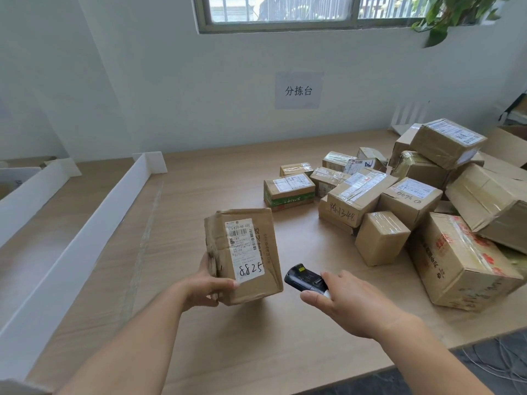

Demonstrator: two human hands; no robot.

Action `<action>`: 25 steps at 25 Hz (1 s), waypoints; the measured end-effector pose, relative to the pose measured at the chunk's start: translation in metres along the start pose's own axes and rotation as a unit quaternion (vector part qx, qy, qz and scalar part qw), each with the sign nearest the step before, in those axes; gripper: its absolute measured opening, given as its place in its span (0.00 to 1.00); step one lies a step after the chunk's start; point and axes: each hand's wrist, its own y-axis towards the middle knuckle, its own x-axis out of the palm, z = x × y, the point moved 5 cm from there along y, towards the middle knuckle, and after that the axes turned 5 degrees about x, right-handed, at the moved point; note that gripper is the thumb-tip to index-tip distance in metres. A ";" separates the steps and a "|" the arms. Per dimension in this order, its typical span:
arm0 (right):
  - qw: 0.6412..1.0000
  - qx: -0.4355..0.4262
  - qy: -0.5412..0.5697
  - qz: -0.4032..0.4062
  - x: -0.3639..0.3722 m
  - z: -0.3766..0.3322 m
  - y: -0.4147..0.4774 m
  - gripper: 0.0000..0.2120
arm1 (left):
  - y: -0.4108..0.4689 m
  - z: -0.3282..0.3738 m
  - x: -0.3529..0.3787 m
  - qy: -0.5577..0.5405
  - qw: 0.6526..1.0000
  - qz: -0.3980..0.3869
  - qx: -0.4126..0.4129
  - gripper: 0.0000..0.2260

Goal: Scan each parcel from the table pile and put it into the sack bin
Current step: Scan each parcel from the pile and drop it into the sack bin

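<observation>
1. We grip the cardboard parcel (251,269) in our left hand (209,283) over the table (228,352), its label (246,249) facing us for scanning.
2. Our right hand (350,303) holds the handheld scanner (302,277), nose toward that label.

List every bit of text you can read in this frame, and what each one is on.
"分拣台": paper sign on the wall.
"8825": handwritten on the held parcel, on its label.
"516-K20-00 030": printed at that label's top, barely legible.
"陈1348": handwritten on a pile box.
Other shipping labels, the large box with red print, and the green-banded box: too blurred to read.
</observation>
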 end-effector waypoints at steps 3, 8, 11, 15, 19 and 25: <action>1.000 -0.016 -0.015 -0.002 0.001 -0.008 0.001 0.27 | -0.002 -0.005 0.001 -0.001 1.000 0.028 0.012 0.59; 0.999 -0.033 -0.018 -0.005 -0.003 -0.013 -0.004 0.23 | 0.007 -0.004 -0.008 0.010 0.989 0.129 0.071 0.59; 0.999 -0.033 -0.020 -0.008 -0.005 -0.011 -0.008 0.22 | 0.013 -0.002 -0.018 0.030 0.981 0.167 0.090 0.58; 0.999 -0.034 -0.031 -0.012 -0.005 -0.007 -0.012 0.22 | 0.022 0.002 -0.024 0.035 0.979 0.172 0.107 0.58; 0.998 -0.029 -0.050 -0.013 -0.007 -0.002 -0.012 0.23 | 0.022 0.011 -0.022 0.037 0.977 0.176 0.112 0.60; 0.998 -0.028 -0.053 -0.033 -0.003 0.006 -0.012 0.22 | 0.025 0.017 -0.019 0.040 0.978 0.177 0.104 0.61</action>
